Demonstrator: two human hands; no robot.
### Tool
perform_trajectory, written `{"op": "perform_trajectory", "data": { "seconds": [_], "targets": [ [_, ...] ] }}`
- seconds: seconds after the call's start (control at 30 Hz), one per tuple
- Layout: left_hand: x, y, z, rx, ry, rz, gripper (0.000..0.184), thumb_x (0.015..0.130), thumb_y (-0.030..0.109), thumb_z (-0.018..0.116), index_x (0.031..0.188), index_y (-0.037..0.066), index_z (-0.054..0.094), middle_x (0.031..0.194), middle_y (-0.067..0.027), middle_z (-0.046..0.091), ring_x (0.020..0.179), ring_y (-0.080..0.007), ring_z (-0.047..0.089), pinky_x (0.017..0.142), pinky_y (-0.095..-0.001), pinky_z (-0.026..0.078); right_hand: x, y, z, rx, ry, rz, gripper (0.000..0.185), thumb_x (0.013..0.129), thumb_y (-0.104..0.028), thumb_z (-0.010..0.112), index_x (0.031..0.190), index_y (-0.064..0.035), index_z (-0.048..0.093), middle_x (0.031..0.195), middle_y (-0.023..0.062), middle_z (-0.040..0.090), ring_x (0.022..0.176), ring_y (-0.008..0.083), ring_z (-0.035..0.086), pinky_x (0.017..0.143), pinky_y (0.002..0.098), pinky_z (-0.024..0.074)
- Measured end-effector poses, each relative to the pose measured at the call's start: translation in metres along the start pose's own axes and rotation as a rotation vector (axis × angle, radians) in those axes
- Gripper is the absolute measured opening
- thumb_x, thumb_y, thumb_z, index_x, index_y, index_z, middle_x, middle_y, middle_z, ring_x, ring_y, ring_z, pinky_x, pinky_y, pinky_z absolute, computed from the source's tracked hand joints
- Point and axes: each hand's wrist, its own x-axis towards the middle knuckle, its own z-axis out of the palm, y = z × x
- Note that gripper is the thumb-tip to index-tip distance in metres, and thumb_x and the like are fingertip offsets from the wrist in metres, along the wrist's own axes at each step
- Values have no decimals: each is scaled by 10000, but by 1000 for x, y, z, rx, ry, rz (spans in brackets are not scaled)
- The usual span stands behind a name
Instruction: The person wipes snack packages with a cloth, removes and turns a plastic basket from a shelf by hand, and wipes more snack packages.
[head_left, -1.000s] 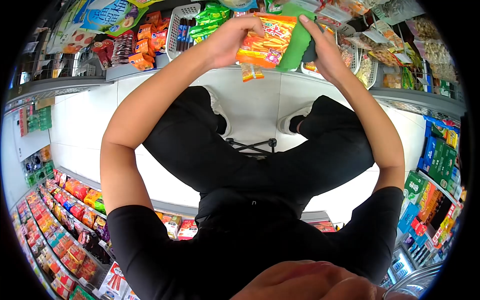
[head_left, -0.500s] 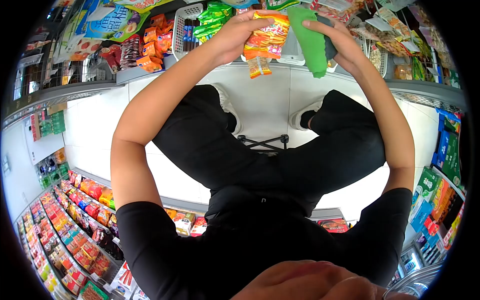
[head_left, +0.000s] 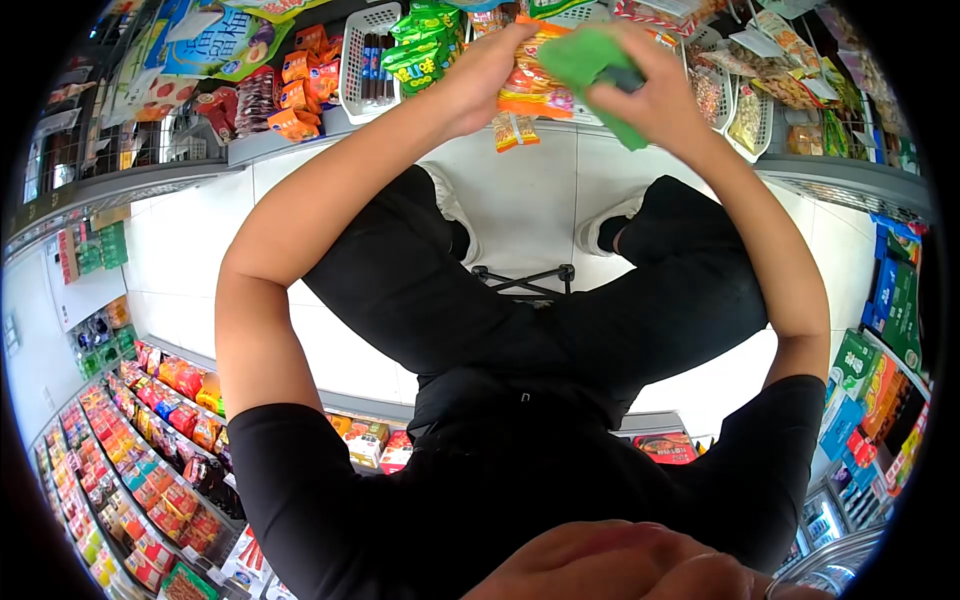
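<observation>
In the head view my left hand is closed on the left edge of an orange snack packet, held up in front of the shelf. A green cloth is bunched in my right hand, its fingers closed around it. The cloth lies across the packet's upper right part and hides some of its print. Something dark shows between the cloth and my right fingers; I cannot make out what it is. Just below the orange packet is a smaller orange-and-clear packet.
A white basket with dark blue-banded sticks and green snack bags stands left of my hands. Orange packets lie farther left. Baskets of nuts are on the right. A black folding frame stands between my legs on the white floor.
My right hand has moved left with the green cloth, from beside the orange packet to over its face. My left hand has shifted only slightly and still grips the packet.
</observation>
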Motion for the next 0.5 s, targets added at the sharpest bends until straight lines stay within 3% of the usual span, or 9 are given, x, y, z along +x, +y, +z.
{"op": "perform_trajectory", "data": {
  "seconds": [0.07, 0.1, 0.2, 0.33, 0.43, 0.5],
  "targets": [
    [-3, 0, 3, -2, -30, 34, 417, 1087, 362, 475, 1325, 25, 539, 1269, -104, 636, 1143, -206, 644, 1017, -411, 526, -5, -5, 13, -126, -87, -96, 512, 797, -265, 776, 1272, -140, 633, 1172, 93, 679, 997, 272, 691, 849, 381, 573],
    [-4, -1, 3, 13, -45, 47, 423, 1089, 365, 473, 1335, 27, 537, 1279, -101, 632, 1157, -207, 637, 1031, -415, 518, -6, -10, 16, -109, -110, -63, 527, 758, -246, 764, 1258, -155, 626, 1229, 84, 645, 1029, 328, 656, 860, 429, 557],
    [-2, -1, -1, -7, -123, 14, 432, 1095, 373, 467, 1364, 40, 525, 1299, -90, 623, 1176, -199, 622, 1038, -420, 513, 0, -10, 14, -183, -114, -54, 462, 764, -234, 759, 1198, -122, 645, 1162, 77, 676, 1006, 325, 665, 835, 436, 555],
    [-10, 0, 3, -53, -108, -41, 412, 1080, 335, 502, 1385, 57, 513, 1302, -77, 617, 1169, -187, 608, 1033, -389, 498, 5, 13, 7, -151, -50, 84, 442, 839, -199, 730, 1244, -72, 604, 1102, 142, 654, 935, 343, 666, 837, 401, 537],
    [-9, -6, -1, 51, -243, 6, 413, 1035, 250, 573, 1394, 60, 504, 1298, -73, 619, 1164, -173, 600, 1044, -356, 472, 3, 34, 5, -72, -4, 210, 433, 879, -205, 711, 1263, -48, 590, 1133, 159, 671, 957, 316, 680, 856, 384, 531],
    [-4, -15, -5, 178, -255, 61, 425, 995, 182, 614, 1387, 49, 513, 1267, -72, 633, 1145, -164, 604, 1039, -336, 462, 1, 23, 1, -62, -43, 137, 437, 872, -198, 715, 1263, -45, 591, 1138, 154, 668, 981, 315, 675, 869, 388, 527]
  ]
}}
